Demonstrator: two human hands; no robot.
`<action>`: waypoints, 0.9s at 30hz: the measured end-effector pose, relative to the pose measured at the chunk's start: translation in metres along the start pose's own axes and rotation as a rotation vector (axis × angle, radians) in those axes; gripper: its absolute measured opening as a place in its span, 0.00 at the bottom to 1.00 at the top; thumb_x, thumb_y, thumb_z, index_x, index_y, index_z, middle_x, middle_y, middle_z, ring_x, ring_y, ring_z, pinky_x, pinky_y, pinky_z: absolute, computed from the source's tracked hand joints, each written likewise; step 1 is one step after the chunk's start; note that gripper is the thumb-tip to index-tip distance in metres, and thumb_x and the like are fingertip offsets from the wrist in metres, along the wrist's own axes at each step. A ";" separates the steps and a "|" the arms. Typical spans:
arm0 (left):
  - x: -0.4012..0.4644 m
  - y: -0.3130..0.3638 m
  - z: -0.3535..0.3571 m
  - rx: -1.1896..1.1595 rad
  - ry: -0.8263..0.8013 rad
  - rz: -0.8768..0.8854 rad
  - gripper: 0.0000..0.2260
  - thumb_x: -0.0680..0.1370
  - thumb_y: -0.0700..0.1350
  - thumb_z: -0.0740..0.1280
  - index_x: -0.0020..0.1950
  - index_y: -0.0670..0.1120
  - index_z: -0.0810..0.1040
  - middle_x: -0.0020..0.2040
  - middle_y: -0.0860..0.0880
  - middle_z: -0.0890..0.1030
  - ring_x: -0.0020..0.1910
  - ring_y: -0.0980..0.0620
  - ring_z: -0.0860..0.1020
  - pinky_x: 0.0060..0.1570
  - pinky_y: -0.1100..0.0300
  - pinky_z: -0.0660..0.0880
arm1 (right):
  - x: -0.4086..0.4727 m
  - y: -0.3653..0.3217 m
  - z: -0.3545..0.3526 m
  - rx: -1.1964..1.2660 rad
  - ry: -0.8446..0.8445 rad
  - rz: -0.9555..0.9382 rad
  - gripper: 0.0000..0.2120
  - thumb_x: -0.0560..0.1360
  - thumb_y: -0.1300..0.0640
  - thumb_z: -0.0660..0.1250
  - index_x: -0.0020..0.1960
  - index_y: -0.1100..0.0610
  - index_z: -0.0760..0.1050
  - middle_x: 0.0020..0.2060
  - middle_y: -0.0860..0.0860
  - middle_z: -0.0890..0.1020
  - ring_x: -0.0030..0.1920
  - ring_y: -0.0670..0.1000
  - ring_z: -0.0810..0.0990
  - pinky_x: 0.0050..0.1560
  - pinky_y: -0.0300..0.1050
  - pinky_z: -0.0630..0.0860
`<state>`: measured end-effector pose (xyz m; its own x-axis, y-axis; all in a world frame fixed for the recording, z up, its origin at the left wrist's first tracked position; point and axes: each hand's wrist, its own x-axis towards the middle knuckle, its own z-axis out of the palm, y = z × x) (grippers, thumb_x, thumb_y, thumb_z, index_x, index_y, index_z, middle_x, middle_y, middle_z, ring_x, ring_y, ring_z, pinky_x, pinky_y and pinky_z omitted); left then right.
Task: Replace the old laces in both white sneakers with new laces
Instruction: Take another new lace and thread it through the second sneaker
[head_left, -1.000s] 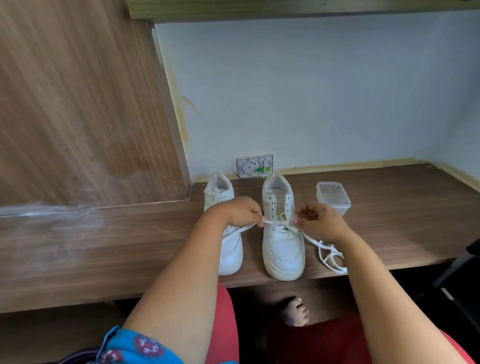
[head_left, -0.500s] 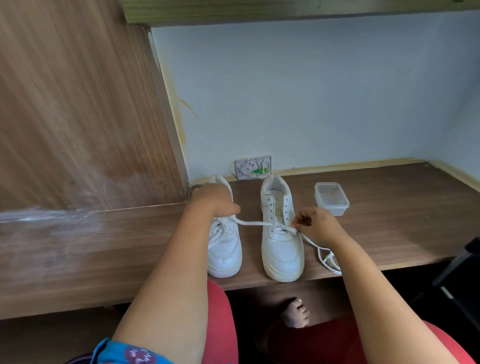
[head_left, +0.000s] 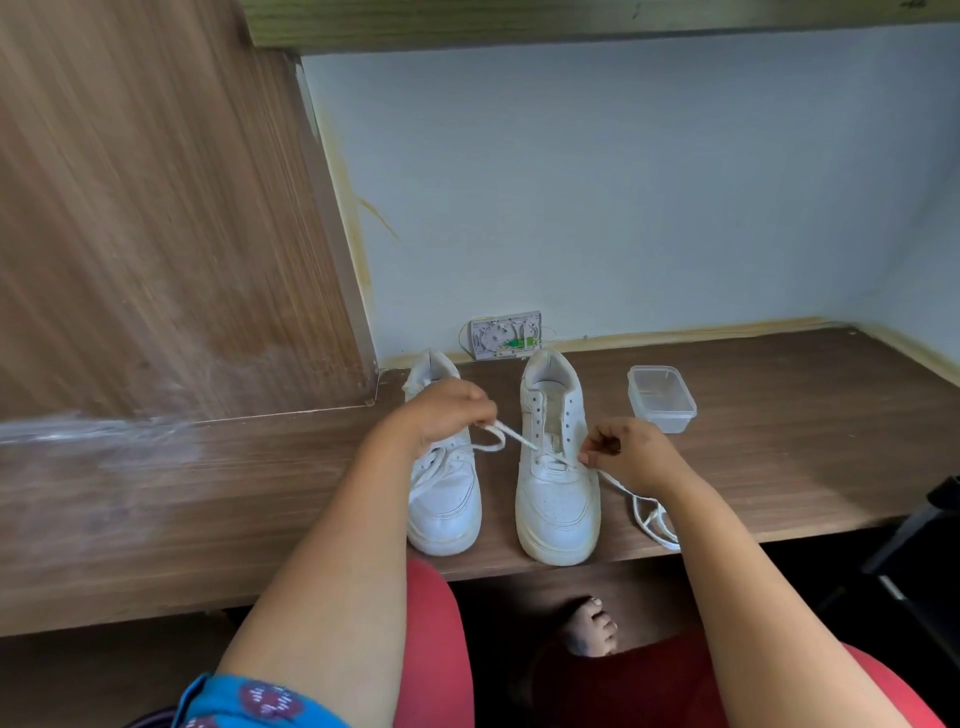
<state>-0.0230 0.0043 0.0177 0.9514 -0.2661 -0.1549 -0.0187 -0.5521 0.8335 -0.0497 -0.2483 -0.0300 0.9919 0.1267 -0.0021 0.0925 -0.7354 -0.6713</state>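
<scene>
Lace (head_left: 511, 437) runs through the right sneaker (head_left: 557, 483); my left hand (head_left: 447, 410) pinches one end, my right hand (head_left: 631, 457) pinches the other side.

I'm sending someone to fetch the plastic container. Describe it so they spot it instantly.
Start at the long wooden shelf under the pale wall, where two white sneakers stand side by side. Just right of the right sneaker, near its heel end, sits the plastic container. It is the only clear, box-shaped thing there, small and rectangular with rounded corners, apart from the shoe and the loose lace.
</scene>
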 end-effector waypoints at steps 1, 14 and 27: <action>0.000 -0.002 -0.003 0.068 -0.002 -0.029 0.06 0.70 0.45 0.69 0.36 0.44 0.81 0.36 0.46 0.73 0.39 0.52 0.69 0.42 0.56 0.66 | 0.000 0.000 0.000 -0.004 -0.008 0.003 0.08 0.72 0.57 0.73 0.37 0.49 0.76 0.39 0.46 0.81 0.41 0.45 0.77 0.40 0.35 0.69; 0.017 0.007 0.036 0.287 -0.139 -0.010 0.12 0.77 0.45 0.67 0.34 0.48 0.72 0.36 0.51 0.73 0.36 0.52 0.70 0.38 0.59 0.66 | -0.002 -0.007 0.006 -0.072 -0.057 0.007 0.07 0.78 0.54 0.65 0.42 0.53 0.72 0.40 0.48 0.77 0.40 0.48 0.75 0.38 0.38 0.70; 0.006 -0.016 0.006 -0.177 -0.204 -0.113 0.11 0.80 0.35 0.60 0.38 0.43 0.70 0.46 0.42 0.84 0.47 0.53 0.84 0.58 0.57 0.77 | -0.002 0.002 -0.010 -0.091 -0.024 0.028 0.13 0.79 0.56 0.63 0.37 0.53 0.66 0.35 0.48 0.74 0.35 0.46 0.70 0.35 0.38 0.66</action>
<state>-0.0187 0.0066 -0.0004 0.8628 -0.3739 -0.3403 0.1546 -0.4457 0.8817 -0.0508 -0.2563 -0.0236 0.9919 0.1207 -0.0388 0.0734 -0.7963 -0.6004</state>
